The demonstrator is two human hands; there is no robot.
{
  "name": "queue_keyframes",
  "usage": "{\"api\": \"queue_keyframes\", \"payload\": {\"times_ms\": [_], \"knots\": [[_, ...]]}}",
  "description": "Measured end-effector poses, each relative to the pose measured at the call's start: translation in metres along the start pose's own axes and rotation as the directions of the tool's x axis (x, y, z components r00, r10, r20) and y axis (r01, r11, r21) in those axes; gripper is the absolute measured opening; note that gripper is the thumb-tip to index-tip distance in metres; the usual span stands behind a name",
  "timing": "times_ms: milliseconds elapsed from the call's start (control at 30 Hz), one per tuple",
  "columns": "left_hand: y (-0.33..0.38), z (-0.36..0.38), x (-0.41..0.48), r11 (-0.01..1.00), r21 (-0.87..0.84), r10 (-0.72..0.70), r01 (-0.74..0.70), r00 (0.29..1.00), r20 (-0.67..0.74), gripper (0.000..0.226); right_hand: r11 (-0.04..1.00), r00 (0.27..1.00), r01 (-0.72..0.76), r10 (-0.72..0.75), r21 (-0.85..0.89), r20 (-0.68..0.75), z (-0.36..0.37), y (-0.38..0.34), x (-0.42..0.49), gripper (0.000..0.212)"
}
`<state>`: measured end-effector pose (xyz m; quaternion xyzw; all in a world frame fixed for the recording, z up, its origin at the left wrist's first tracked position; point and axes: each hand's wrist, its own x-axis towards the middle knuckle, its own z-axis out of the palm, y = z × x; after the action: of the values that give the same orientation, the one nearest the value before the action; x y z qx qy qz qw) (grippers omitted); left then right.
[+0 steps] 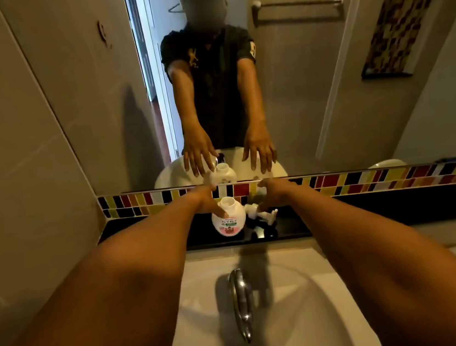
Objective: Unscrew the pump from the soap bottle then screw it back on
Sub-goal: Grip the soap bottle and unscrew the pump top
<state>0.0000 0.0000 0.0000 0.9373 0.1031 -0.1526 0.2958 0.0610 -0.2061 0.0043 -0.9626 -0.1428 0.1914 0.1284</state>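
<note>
A round white soap bottle (229, 219) with a pink and green label stands upright on the black counter ledge (147, 226), its neck uncovered. The white pump (258, 212) lies on its side on the ledge just right of the bottle. My left hand (204, 201) hovers at the bottle's left shoulder with the thumb touching it. My right hand (277, 193) is just right of the pump, its thumb close to the pump head. The mirror reflection shows the fingers of both hands spread and wrapped around nothing.
A white sink basin (293, 294) with a chrome faucet (241, 300) lies below the ledge, between my forearms. A strip of coloured tiles (365, 180) runs behind the ledge under the mirror (297, 92). A wall stands close on the left.
</note>
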Motion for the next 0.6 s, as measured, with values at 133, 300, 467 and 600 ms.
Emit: {"api": "queue_keyframes", "payload": {"times_ms": [133, 300, 467, 600], "knots": [[-0.014, 0.025, 0.007, 0.984, -0.178, -0.027, 0.032, 0.999, 0.032, 0.097, 0.996, 1.0, -0.024, 0.023, 0.081, 0.007, 0.034, 0.014, 0.008, 0.077], [-0.03, 0.053, 0.019, 0.904, -0.427, 0.017, -0.03, 0.999, -0.034, 0.088, 0.996, 0.983, 0.002, 0.014, 0.088, -0.184, 0.075, 0.027, 0.024, 0.08], [-0.035, 0.072, 0.027, 0.818, -0.569, 0.006, -0.078, 0.992, -0.127, 0.082, 0.999, 0.946, 0.04, -0.027, 0.032, -0.324, 0.103, 0.034, 0.028, 0.07], [-0.038, 0.078, 0.031, 0.797, -0.596, 0.0, -0.098, 0.987, -0.162, 0.083, 0.997, 0.931, 0.058, -0.035, 0.051, -0.363, 0.11, 0.029, 0.032, 0.068]]}}
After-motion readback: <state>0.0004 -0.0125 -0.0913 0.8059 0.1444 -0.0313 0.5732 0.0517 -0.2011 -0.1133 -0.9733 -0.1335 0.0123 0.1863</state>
